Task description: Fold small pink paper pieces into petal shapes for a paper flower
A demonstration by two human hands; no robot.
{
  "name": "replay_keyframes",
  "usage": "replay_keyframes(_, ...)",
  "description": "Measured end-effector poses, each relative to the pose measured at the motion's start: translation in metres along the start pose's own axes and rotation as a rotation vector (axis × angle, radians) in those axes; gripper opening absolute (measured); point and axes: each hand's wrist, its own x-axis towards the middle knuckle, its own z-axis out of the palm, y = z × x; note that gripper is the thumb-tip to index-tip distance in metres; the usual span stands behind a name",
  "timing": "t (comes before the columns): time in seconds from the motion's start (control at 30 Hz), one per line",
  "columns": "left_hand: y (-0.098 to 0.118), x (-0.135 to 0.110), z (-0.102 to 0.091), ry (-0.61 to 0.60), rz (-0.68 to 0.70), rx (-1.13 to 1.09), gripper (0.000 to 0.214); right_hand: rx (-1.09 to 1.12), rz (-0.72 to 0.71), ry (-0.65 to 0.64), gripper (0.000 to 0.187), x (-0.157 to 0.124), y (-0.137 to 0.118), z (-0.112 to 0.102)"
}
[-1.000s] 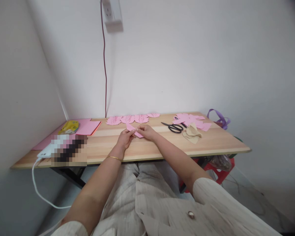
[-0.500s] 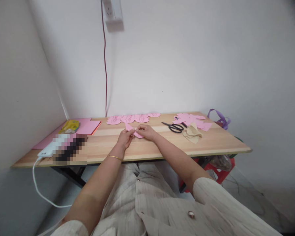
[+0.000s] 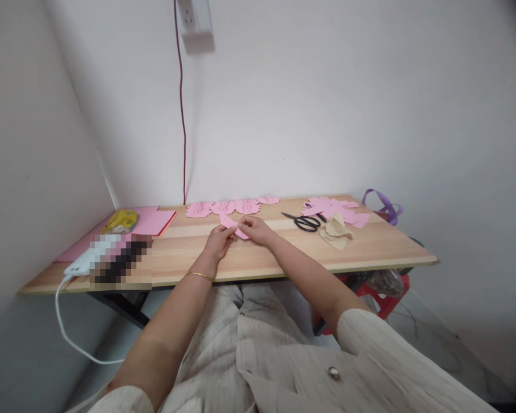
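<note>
A small folded piece of pink paper [image 3: 227, 221] is between my two hands, just above the near middle of the wooden table [image 3: 258, 258]. My left hand [image 3: 219, 241] pinches its left side between thumb and fingers. On the right side, the fingers of my right hand [image 3: 254, 228] are closed on the same paper, and they hide part of it. Behind my hands, several pink paper cut-outs [image 3: 223, 207] with scalloped edges lie in a row along the wall.
Black scissors [image 3: 306, 222] lie right of my hands, beside a crumpled beige cloth [image 3: 336, 233] and pink paper scraps [image 3: 348, 214]. At left are pink sheets [image 3: 155, 221], a yellow packet [image 3: 122, 220] and a white phone-like device [image 3: 79, 265] with a cable. A purple ribbon [image 3: 389, 206] hangs at the right end.
Both hands keep their grip on the pink paper with almost no movement. The whole view has shifted very slightly.
</note>
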Motion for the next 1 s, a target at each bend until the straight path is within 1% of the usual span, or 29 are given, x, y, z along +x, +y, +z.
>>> replay_keyframes(0.23,-0.0016,0.0011,-0.0006,0.022,0.003,0.023,0.023,0.007,-0.032,0.019,0.022,0.0019,0.0039,-0.0001)
replay_keyframes(0.53,-0.0014,-0.0021,0.0022,0.001,-0.003,0.06,0.022,-0.038,-0.025,0.025,0.021,0.0029,0.007,0.0003)
replay_keyframes(0.73,-0.0018,-0.0028,0.0022,-0.023,-0.002,0.101,0.025,-0.024,-0.021,0.031,0.025,0.0015,0.0059,0.0001)
replay_keyframes(1.0,-0.0001,0.0002,-0.0029,0.008,0.02,-0.034,0.028,-0.004,0.013,0.004,0.029,-0.0002,0.0034,-0.0016)
